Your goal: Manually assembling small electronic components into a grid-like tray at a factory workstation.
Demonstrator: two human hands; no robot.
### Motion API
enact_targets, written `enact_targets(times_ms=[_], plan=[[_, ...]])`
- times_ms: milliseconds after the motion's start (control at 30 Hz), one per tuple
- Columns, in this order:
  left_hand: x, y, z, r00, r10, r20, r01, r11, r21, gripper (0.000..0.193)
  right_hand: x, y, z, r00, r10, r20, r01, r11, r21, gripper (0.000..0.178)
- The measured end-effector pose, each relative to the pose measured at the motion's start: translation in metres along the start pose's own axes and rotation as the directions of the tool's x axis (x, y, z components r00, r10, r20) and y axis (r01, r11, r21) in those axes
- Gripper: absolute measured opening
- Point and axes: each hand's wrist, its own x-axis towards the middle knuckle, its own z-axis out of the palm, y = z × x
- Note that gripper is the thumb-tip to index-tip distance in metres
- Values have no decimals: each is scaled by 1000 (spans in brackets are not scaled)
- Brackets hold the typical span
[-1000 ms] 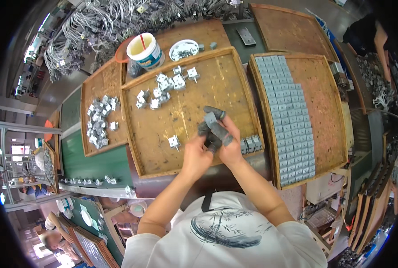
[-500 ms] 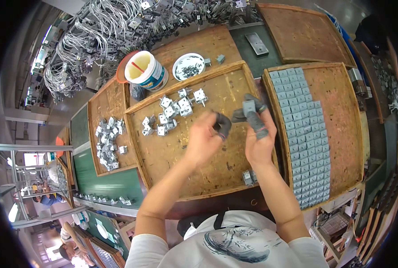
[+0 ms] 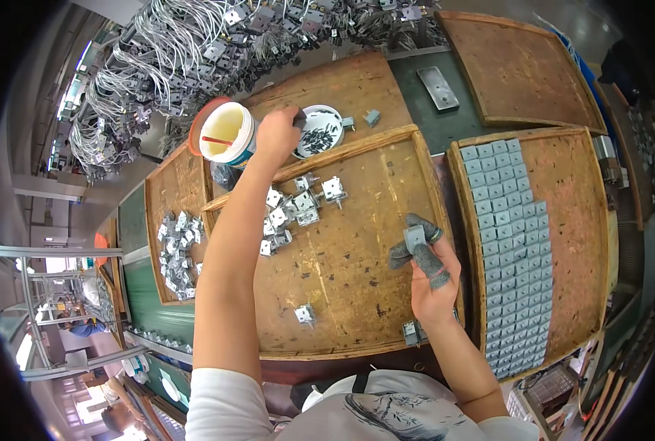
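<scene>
Middle: shallow brown wooden tray with raised rim (image 3: 364,242). Right of it, a second brown wooden tray with raised rim (image 3: 574,220), its left part packed with tight rows of light-grey square blocks (image 3: 511,253). Rows touch, so one bump on the near end could skew many.

Bare left forearm (image 3: 228,294) crosses the middle tray just beside the silver parts; a sleeve or wrist sweep could knock them.

White plastic bucket with a blue label (image 3: 247,141) stands close to the left wrist, thin red stick (image 3: 216,140) leaning inside. Risk: pulling back too wide clips bucket or stick.

Left hand (image 3: 277,132), dark fingertip covers, is at the left edge of the round white dish (image 3: 324,117). Fingertips face away; can't tell whether they're apart or pinching anything. Pressing on the rim could tip the dish.

Right hand (image 3: 435,283), grey finger covers, is clamped on a small light-grey square block (image 3: 414,237), held up above the middle tray's right side. Fingertip hold only; fabric covers may dull feel, so a slip looks possible if eyes are on the dish.

Silver boxy metal parts (image 3: 298,206) lie jumbled; could snag each other.

Tiny dark strips (image 3: 320,138) heap in the dish: easy to grab two or drop one.
</scene>
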Motion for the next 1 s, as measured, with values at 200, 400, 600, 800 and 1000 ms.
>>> enact_targets(times_ms=[200, 400, 600, 800, 1000], plan=[[10, 4, 11, 993, 39, 114, -43, 998, 38, 23, 8, 4, 0, 999, 9, -51, -9, 1000, 11, 43], [16, 15, 2, 980, -18, 200, -8, 992, 129, 24, 4, 4, -4, 998, 57, -32, -58, 998, -33, 47], [14, 23, 11, 987, 23, 161, -55, 979, 195, 23, -1, 4, -5, 995, 96, -39, -97, 995, -37, 47], [21, 23, 15, 964, 89, 251, -147, 963, 225, 19, -5, 4, -1, 993, 108, -47, -109, 994, -32, 47], [24, 15, 7, 932, 166, 321, -224, 963, 152, 20, -12, 1, -4, 994, 108, -25, -109, 994, -11, 45]])
